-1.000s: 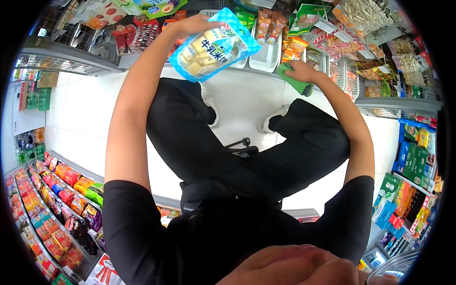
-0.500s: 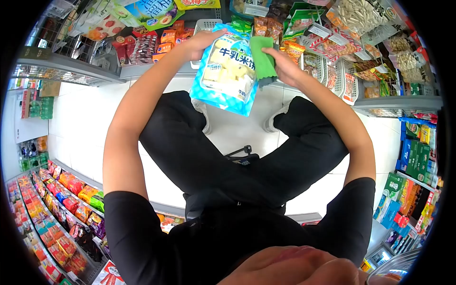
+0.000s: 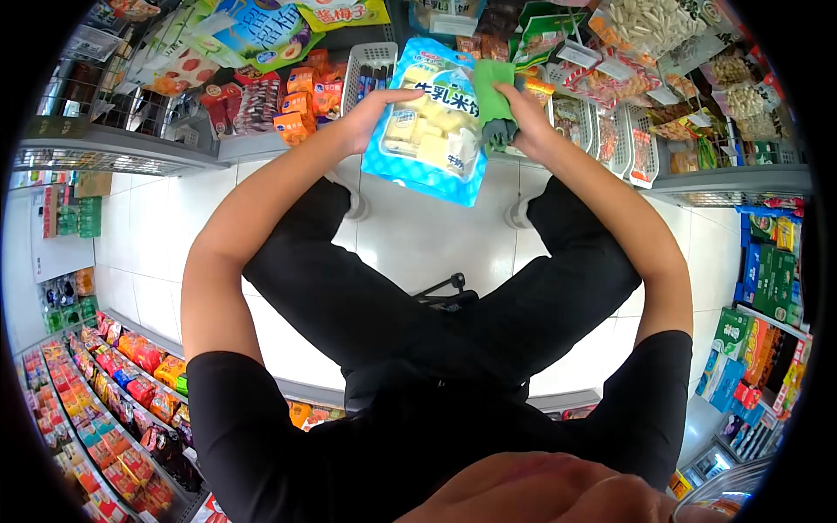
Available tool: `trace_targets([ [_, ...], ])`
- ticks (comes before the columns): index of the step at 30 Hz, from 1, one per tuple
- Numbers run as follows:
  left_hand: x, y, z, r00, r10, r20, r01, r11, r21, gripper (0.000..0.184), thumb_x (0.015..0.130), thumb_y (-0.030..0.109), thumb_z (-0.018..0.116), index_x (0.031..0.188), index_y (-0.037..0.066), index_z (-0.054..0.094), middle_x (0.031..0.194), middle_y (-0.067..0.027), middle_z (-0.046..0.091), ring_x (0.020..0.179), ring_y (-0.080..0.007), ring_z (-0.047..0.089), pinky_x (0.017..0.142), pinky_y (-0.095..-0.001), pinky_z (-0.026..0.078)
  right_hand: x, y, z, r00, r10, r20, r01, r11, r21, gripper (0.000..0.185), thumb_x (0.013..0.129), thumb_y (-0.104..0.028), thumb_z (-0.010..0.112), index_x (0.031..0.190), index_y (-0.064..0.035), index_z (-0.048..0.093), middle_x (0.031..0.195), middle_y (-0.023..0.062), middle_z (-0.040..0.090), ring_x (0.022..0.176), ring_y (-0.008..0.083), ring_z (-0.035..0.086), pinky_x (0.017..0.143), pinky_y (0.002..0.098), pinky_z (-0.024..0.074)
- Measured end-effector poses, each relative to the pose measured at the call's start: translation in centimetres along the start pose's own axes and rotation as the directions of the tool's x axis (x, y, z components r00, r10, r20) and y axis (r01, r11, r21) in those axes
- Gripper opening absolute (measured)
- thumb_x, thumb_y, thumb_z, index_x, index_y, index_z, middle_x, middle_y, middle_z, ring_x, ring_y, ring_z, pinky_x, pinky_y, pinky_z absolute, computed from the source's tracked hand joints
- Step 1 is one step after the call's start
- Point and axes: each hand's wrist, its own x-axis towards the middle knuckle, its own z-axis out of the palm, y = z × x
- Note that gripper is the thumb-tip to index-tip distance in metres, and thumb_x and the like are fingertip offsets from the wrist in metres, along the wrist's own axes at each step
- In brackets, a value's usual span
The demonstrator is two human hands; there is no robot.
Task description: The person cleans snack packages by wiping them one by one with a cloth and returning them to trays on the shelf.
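Note:
A blue and white bag of rice crackers [image 3: 429,131] is held up in front of the lower shelf, its printed front facing me. My left hand [image 3: 373,118] grips its left edge, with the thumb lying across the front. A green cloth [image 3: 495,94] with a dark grey underside is pinched in my right hand [image 3: 527,115], against the bag's right edge. The cloth covers part of that edge, and the fingers behind it are hidden.
White baskets [image 3: 370,57] and orange snack packs [image 3: 301,105] fill the shelf ahead. More bagged snacks [image 3: 658,26] hang at upper right. Snack racks [image 3: 131,383] stand at lower left, boxed goods [image 3: 772,279] at right. My knees are spread over white floor tiles [image 3: 427,227].
My left hand has slid from the bag's top corner down its left edge. The bag has shifted slightly right, and the cloth has moved right and a little down with my right hand.

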Motion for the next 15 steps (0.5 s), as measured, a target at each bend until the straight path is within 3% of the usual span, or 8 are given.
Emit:
trace_targets([
  [3,1.1,-0.6,-0.3,0.998,0.033,0.046,-0.036,0.998,0.055,0.054,0.097,0.027,0.066,0.141,0.001,0.05,0.133,-0.0169,0.064,0.117,-0.0285,0.067,0.102,-0.0426,0.054,1.0,0.7,-1.2,0.987,-0.155,0.033,0.158,0.971,-0.181,0.037,0.095,-0.033,0.068,0.117,-0.0039,0.062,0.108,0.007,0.068,0.096,0.0178,0.067,0.081,0.0342,0.0537],
  [6,1.9,-1.0,0.2,0.989,0.093,0.118,-0.109,0.985,0.133,0.053,0.096,0.025,0.068,0.14,0.001,0.05,0.133,-0.0165,0.064,0.117,-0.0273,0.067,0.101,-0.0411,0.055,3.4,1.4,-3.3,0.939,-0.335,0.073,0.324,0.797,-0.51,0.041,0.095,-0.036,0.069,0.114,0.0003,0.063,0.105,0.0112,0.069,0.09,0.0188,0.067,0.079,0.0333,0.0532],
  [9,2.8,-2.0,0.0,0.981,0.138,0.139,-0.162,0.971,0.178,0.054,0.096,0.021,0.07,0.142,0.003,0.048,0.133,-0.0147,0.063,0.117,-0.0259,0.067,0.101,-0.0402,0.056,7.0,2.4,-6.6,0.815,-0.558,0.157,0.366,0.284,-0.886,0.044,0.096,-0.035,0.068,0.115,0.0041,0.063,0.102,0.0178,0.07,0.082,0.0236,0.069,0.075,0.0338,0.0531],
  [12,2.9,-2.7,0.7,0.976,0.162,0.145,-0.19,0.96,0.204,0.054,0.095,0.014,0.07,0.143,0.007,0.046,0.135,-0.0124,0.061,0.121,-0.025,0.064,0.103,-0.0405,0.054,2.4,1.2,-3.2,0.841,-0.513,0.173,0.45,0.486,-0.749,0.047,0.096,-0.035,0.068,0.118,0.0055,0.06,0.101,0.0241,0.069,0.084,0.0293,0.07,0.076,0.0359,0.0534],
  [13,2.7,-2.9,0.9,0.974,0.172,0.149,-0.202,0.954,0.22,0.054,0.095,0.012,0.069,0.143,0.007,0.045,0.136,-0.0119,0.06,0.122,-0.0249,0.063,0.104,-0.0411,0.054,1.1,1.1,-1.9,0.823,-0.525,0.215,0.494,0.477,-0.727,0.047,0.095,-0.034,0.069,0.123,0.0023,0.059,0.11,0.0216,0.067,0.098,0.0327,0.068,0.083,0.0388,0.0526],
  [15,2.2,-3.2,1.4,0.971,0.164,0.177,-0.2,0.956,0.214,0.055,0.094,0.007,0.068,0.144,0.008,0.043,0.137,-0.0112,0.058,0.124,-0.0247,0.062,0.106,-0.0416,0.052,-0.7,1.4,-0.3,0.675,-0.592,0.44,0.66,0.219,-0.718,0.046,0.094,-0.032,0.07,0.126,-0.0007,0.059,0.114,0.0179,0.066,0.103,0.0348,0.065,0.087,0.0413,0.0514],
])
